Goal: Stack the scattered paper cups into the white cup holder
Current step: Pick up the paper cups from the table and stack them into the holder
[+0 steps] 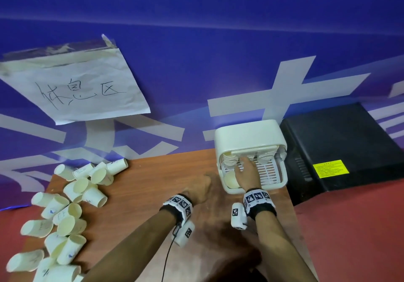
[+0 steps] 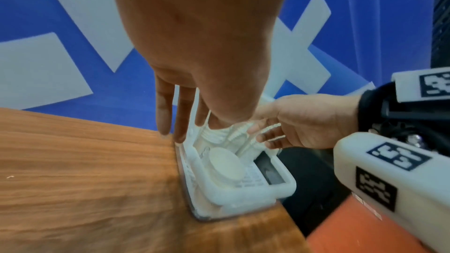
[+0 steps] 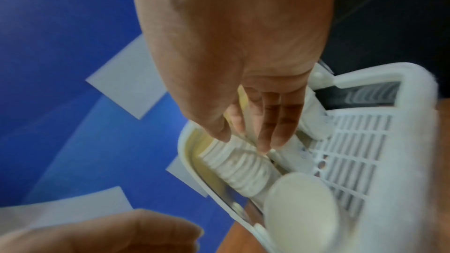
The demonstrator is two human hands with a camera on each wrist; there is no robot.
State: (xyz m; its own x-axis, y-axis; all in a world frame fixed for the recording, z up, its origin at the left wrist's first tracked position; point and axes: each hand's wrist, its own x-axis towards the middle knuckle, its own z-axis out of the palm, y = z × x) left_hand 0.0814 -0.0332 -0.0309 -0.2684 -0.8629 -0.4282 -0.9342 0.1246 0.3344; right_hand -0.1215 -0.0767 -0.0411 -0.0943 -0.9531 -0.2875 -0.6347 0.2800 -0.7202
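The white cup holder [image 1: 247,133] stands at the table's back right, its front open. A row of nested paper cups [image 3: 243,168] lies inside along its left side, the base of the last cup [image 1: 231,180] facing me. My right hand [image 1: 244,170] reaches into the holder, and its straight fingers [image 3: 268,132] rest on the cup rims beside that row. My left hand [image 1: 203,187] is just left of the holder; its straight fingers [image 2: 170,118] point down at the holder's left wall and hold nothing. Several loose paper cups [image 1: 65,211] lie scattered on the table's left.
The wooden table [image 1: 153,194] has bare surface between the cup pile and the holder. A black box [image 1: 341,146] with a yellow label stands right of the holder. A blue banner with a taped paper sign [image 1: 80,87] backs the table. Red floor lies on both sides.
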